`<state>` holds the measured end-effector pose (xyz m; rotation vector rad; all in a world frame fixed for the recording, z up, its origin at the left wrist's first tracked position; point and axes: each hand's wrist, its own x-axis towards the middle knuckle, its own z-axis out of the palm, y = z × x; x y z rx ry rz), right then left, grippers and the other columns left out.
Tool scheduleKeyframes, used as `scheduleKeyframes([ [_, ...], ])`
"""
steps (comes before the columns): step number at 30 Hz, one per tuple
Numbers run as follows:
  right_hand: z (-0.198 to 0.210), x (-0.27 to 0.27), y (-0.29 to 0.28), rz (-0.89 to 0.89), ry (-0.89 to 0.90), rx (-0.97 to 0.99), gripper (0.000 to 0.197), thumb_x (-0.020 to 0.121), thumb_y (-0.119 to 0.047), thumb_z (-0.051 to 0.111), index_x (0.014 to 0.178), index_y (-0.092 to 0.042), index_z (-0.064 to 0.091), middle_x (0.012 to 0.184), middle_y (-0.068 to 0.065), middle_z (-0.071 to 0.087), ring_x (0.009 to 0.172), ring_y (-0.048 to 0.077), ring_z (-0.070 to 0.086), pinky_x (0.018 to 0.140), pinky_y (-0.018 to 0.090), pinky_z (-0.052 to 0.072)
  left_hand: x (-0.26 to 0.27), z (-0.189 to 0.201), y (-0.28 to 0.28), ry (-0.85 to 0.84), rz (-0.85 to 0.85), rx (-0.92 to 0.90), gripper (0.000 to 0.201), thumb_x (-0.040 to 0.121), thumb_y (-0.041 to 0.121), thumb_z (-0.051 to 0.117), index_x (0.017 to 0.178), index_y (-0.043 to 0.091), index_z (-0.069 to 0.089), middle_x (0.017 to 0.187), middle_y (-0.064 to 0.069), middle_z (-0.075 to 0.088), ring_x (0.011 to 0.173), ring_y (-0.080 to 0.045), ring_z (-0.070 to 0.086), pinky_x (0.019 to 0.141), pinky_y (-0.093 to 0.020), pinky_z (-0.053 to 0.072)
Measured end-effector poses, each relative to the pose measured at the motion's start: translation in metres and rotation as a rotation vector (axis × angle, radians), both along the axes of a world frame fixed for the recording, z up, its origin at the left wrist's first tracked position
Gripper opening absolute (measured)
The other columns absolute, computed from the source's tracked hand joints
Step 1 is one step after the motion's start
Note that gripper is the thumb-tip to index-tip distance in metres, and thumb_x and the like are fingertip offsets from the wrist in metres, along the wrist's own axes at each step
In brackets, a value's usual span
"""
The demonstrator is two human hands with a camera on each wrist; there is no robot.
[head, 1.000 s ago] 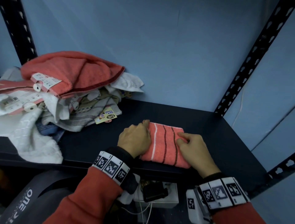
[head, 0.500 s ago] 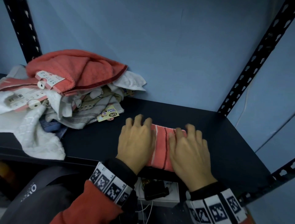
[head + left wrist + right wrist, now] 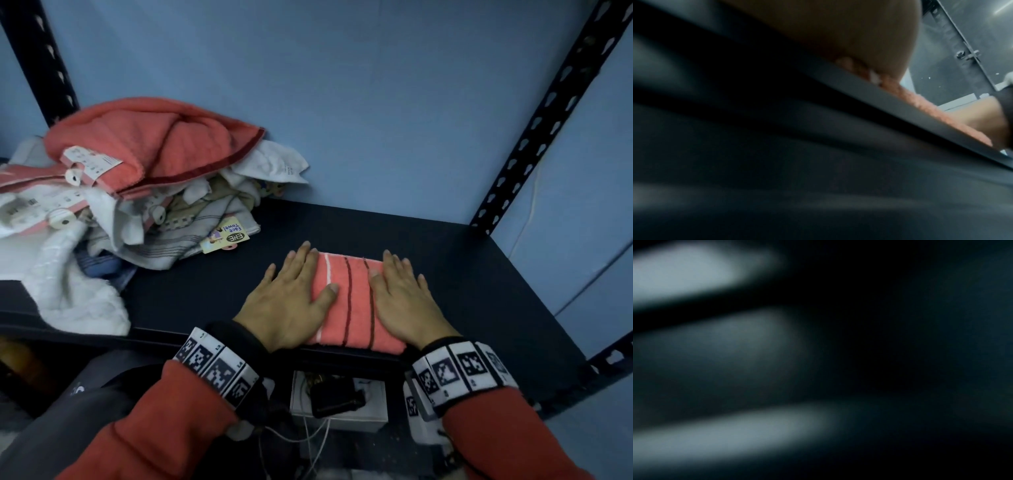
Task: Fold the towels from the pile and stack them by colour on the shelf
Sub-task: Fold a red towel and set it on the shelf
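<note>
Both hands, left hand [image 3: 291, 301] and right hand [image 3: 404, 305], lie spread flat, pressing the folded coral striped towel [image 3: 352, 301] onto the shelf [image 3: 479, 291] to set its creases.

Image: dark, fully blurred.
Left side: three pale grey-blue bands, slanting.
Right side: near-black.
Objects: none identifiable.

Both arms are in red sleeves [image 3: 144, 431] with black cuffs, plus wristbands [image 3: 214, 365] covered in black-and-white square marker tags. Looks like a small white box under the right wristband [image 3: 462, 371], kinda blurry.
</note>
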<state>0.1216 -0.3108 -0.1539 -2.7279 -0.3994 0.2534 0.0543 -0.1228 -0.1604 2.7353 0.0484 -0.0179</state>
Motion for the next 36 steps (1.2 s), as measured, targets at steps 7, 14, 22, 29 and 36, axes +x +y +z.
scheduleKeyframes([
  [7,0.007,-0.039,0.004,0.109,-0.198,0.167,0.059,0.108,-0.042,0.020,0.162,-0.019,0.008,0.168,-0.006,-0.005,0.153,0.008,-0.012,0.125,0.034,-0.007,-0.006,-0.001,0.007,0.040,-0.023,-0.042,0.073,0.103,0.060,0.016,0.160,0.025,-0.013,0.165,0.014,-0.023,0.150,0.001,-0.021,0.127,-0.037,-0.007],
  [14,0.000,-0.015,-0.004,0.141,-0.074,0.049,0.060,0.107,-0.049,0.017,0.161,-0.029,0.002,0.169,-0.007,-0.004,0.155,0.012,-0.009,0.125,0.039,-0.004,-0.009,0.005,0.006,0.031,-0.025,-0.001,0.074,0.102,0.062,0.019,0.162,0.027,-0.008,0.167,0.012,-0.018,0.152,-0.005,-0.019,0.127,-0.037,-0.005],
  [22,0.004,-0.013,-0.030,0.108,-0.045,0.090,0.054,0.109,-0.039,0.027,0.160,-0.027,0.018,0.166,0.007,0.020,0.155,0.024,0.012,0.126,0.042,0.010,-0.027,0.019,-0.029,-0.187,-0.344,0.326,0.092,0.086,0.086,0.032,0.157,0.028,0.028,0.168,-0.005,0.020,0.154,-0.026,0.019,0.126,-0.045,0.013],
  [29,0.009,-0.007,-0.054,0.216,0.010,0.251,0.063,0.105,-0.008,0.046,0.155,-0.042,0.029,0.165,-0.006,0.026,0.153,0.007,0.013,0.127,0.035,0.011,-0.028,0.014,-0.025,-0.233,-0.369,0.220,0.067,0.096,0.067,0.039,0.151,0.029,0.040,0.159,-0.001,0.039,0.150,-0.028,0.030,0.122,-0.045,0.026],
  [36,0.046,-0.018,-0.053,0.249,-0.039,0.646,0.040,0.074,-0.029,0.082,0.112,-0.038,0.075,0.139,-0.031,0.050,0.145,-0.005,0.028,0.124,0.041,0.021,-0.025,0.050,-0.002,-0.321,-0.246,-0.765,0.041,0.103,0.050,0.048,0.114,0.018,0.071,0.105,-0.003,0.076,0.105,-0.025,0.070,0.097,-0.049,0.052],
])
